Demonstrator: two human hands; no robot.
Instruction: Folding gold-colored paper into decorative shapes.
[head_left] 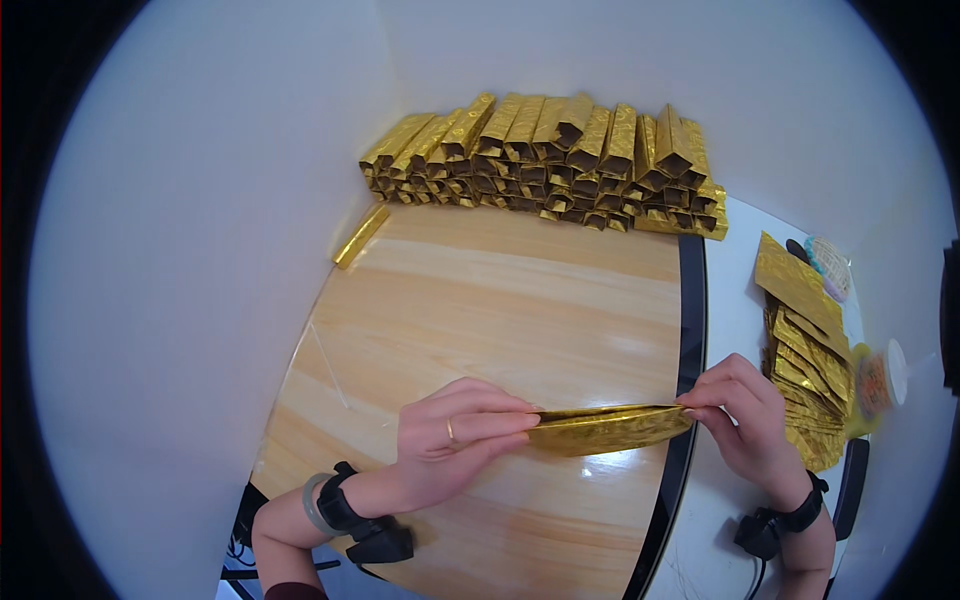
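Stretched between my two hands above the wooden table is a folded sheet of gold foil paper (605,432), creased lengthwise with its two layers slightly apart. My left hand (455,430) pinches its left end between thumb and fingers. At the opposite end, the thumb and fingertips of my right hand (742,415) close on the corner. A pile of flat gold paper pieces (805,360) lies just beyond my right hand. Along the back, many open-ended gold paper tubes (535,150) are stacked in rows against the wall.
One narrow gold paper strip (361,237) lies at the table's left edge. A black band (692,300) separates the wooden tabletop (470,300) from a white surface. At far right are a white-lidded tub (882,380) and a round, turquoise-edged item (828,268). White walls stand close on both sides.
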